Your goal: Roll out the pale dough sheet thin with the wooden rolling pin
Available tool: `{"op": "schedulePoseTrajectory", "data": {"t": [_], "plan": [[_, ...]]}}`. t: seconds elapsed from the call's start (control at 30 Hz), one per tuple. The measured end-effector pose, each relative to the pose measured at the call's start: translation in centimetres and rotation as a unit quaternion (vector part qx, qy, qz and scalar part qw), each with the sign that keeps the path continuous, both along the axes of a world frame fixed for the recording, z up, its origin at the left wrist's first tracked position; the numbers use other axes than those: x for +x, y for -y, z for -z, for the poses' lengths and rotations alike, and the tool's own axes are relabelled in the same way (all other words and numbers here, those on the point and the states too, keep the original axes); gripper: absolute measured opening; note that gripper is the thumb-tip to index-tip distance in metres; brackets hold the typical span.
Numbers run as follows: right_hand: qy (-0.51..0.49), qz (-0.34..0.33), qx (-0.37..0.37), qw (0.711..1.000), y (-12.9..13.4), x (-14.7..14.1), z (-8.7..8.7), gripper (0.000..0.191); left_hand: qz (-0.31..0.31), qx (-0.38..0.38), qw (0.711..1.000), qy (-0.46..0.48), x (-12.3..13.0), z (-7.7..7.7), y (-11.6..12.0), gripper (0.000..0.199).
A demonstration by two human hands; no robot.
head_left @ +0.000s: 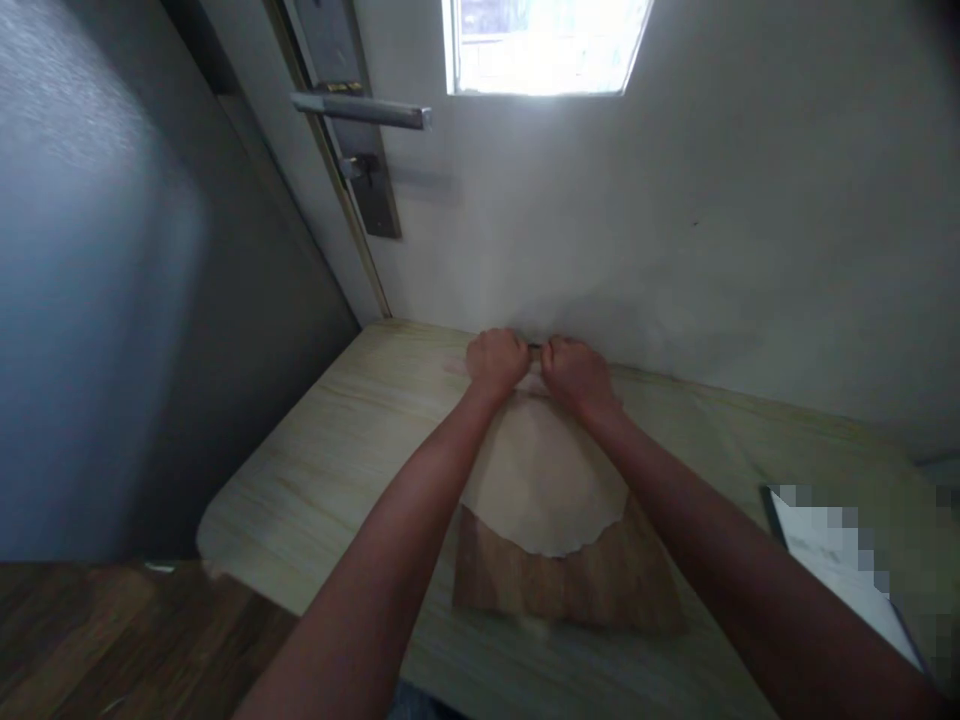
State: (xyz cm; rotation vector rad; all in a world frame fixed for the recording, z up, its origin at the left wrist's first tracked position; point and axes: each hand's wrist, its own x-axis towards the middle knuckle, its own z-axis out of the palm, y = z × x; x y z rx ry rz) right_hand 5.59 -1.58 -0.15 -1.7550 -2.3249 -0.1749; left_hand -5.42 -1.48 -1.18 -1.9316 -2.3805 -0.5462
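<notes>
A thin, pale round of rolled-out dough (547,480) lies on a brown wooden board (562,590) in front of me. Both of my arms stretch forward to the board's far end. There my left hand (498,358) is closed round a light wooden rolling pin (534,382), whose pale left end pokes out past the hand. My right hand (576,372) is closed round the same pin, a short gap away. The pin lies across the dough's far edge. Most of it is hidden under my fingers.
The board rests on a light wood-grain table (330,460) set against a pale door with a metal handle (367,110) and a bright window (544,50). A flat white item with a dark edge (832,560) lies at the right. A grey panel (150,350) stands left.
</notes>
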Motion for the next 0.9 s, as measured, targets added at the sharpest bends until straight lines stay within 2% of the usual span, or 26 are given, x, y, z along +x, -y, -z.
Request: {"op": "schedulePoseTrajectory", "data": {"t": [0.17,0.37,0.53,0.63,0.73,0.83,0.9], "plan": [[-0.009,-0.005,0.022,1.0,3.2,-0.1,0.5,0.042,0.002,0.027,0.999,-0.026,0.0,0.4,3.3,0.039],[-0.009,-0.021,0.037,0.999,7.6,-0.3,1.2,0.041,0.051,0.071,0.995,-0.044,-0.4,0.6,8.0,0.04],[0.01,-0.072,0.043,0.996,10.5,0.5,1.2,0.039,0.09,0.047,0.995,-0.001,-0.9,0.2,12.1,0.044],[0.043,-0.122,0.025,0.991,11.5,1.1,0.7,0.034,0.113,0.021,0.989,0.089,-1.6,0.2,14.9,0.046],[0.077,-0.148,0.021,0.986,12.0,1.8,-0.2,0.026,0.128,0.049,0.953,0.27,-3.1,0.5,17.4,0.046],[0.057,-0.108,-0.002,0.993,12.4,3.4,-0.9,0.02,0.049,0.065,0.906,0.415,-4.9,0.6,19.1,0.039],[-0.021,-0.074,-0.045,0.996,12.5,5.1,-0.9,0.02,-0.012,0.033,0.865,0.501,-5.7,0.3,19.8,0.027]]}}
